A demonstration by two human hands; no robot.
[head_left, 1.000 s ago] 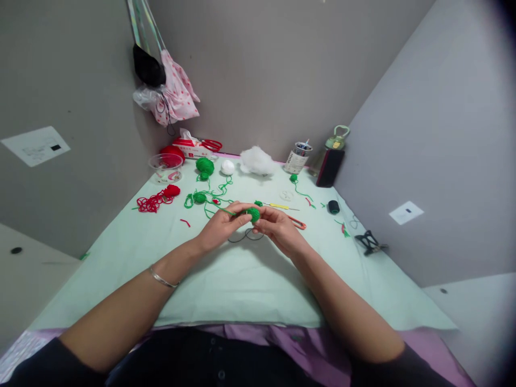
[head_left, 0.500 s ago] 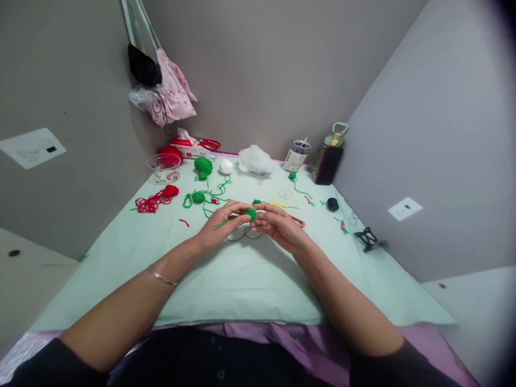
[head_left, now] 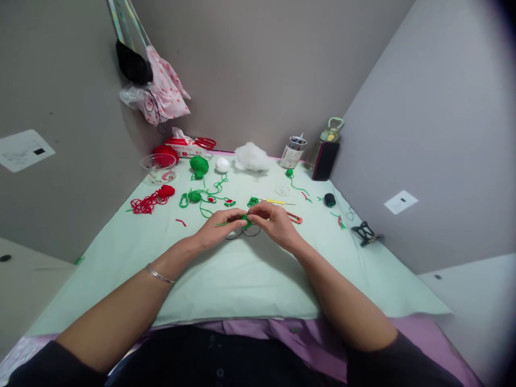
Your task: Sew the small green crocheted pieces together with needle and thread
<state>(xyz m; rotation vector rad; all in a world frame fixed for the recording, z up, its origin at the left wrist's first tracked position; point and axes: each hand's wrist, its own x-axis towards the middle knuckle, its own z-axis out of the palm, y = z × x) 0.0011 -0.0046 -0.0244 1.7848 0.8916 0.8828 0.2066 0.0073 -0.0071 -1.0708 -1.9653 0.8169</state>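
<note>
Between my two hands is a small green yarn piece (head_left: 245, 219), pinched near the middle of the table. My left hand (head_left: 220, 226) closes thumb and fingers on its left side, and a green strand sticks out across the fingers. From the right, my right hand (head_left: 271, 219) pinches the same piece with thumb and fingertips. A thin dark cord (head_left: 252, 233) loops on the cloth just below the hands. Beyond them lie a yellow-handled hook (head_left: 275, 202) and a bit of green yarn (head_left: 253, 201). An orange cutter (head_left: 294, 217) rests beside my right hand.
Green yarn balls (head_left: 199, 165), red yarn (head_left: 150, 202), a clear bowl (head_left: 159, 171) and a tissue box (head_left: 185, 148) stand at left. Behind are white stuffing (head_left: 253, 158), a pen can (head_left: 293, 152) and a bottle (head_left: 332, 131). A black stand (head_left: 365, 234) lies right.
My fingers have drawn closer together around the green piece, and less of it shows. My right hand has shifted slightly left into a pinch. The whole view has moved slightly.
</note>
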